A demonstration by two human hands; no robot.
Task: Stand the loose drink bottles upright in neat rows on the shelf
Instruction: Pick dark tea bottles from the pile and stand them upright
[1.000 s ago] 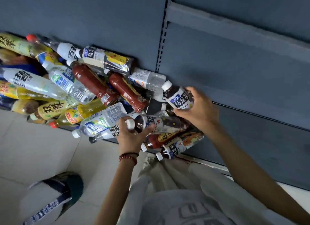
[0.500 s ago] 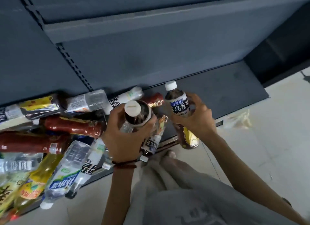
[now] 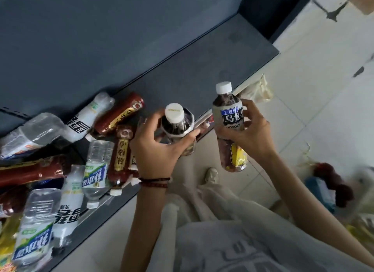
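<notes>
While still in hands, bottles rightward.

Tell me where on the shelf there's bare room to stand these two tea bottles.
The shelf is bare on its right half, from the red bottle by the back panel to the shelf's right end. Left of that a heap of lying bottles crowds it.

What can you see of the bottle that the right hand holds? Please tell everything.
The bottle is clear plastic, filled with dark brown drink, closed by a white screw cap. Its white label bears a blue band, black Chinese characters and a yellow patch lower down. It is held almost upright in the air, cap up, before the shelf. Only the right hand touches it, fingers curled round its middle.
</notes>
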